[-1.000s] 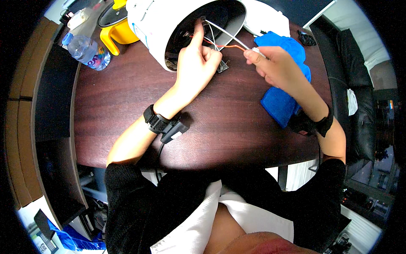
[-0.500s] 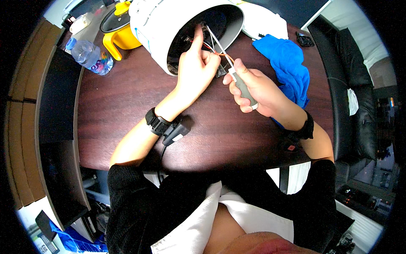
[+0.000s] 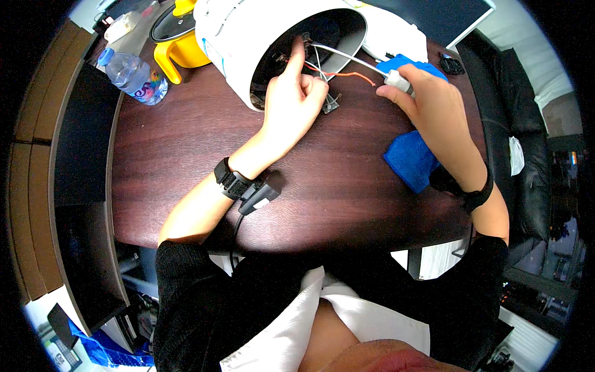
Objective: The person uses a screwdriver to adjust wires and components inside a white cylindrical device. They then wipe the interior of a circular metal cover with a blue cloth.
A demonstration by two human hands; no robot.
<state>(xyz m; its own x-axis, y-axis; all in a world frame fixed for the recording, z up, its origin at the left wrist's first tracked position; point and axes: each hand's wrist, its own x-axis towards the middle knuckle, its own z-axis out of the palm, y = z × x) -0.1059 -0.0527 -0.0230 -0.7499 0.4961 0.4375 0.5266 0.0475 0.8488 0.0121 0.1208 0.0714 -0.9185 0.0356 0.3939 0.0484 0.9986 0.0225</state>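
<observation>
Closed round a grey-and-white-handled screwdriver (image 3: 396, 80), the right hand (image 3: 437, 102) has swung outward, leaning the shaft sideways while the work stays inside an open-ended white cylindrical housing (image 3: 248, 34), where the left hand (image 3: 288, 102) points, its hold unclear.

The brown tabletop (image 3: 334, 161) left passage at mid-frame, while the white housing (image 3: 248, 40) and orange wire (image 3: 353, 74) obstructed the upper centre.

Far on the table (image 3: 297, 186) sit, left to right, bottle (image 3: 133, 77), pot (image 3: 191, 51) and drum (image 3: 248, 38); a cloth (image 3: 410, 162) lies right.
</observation>
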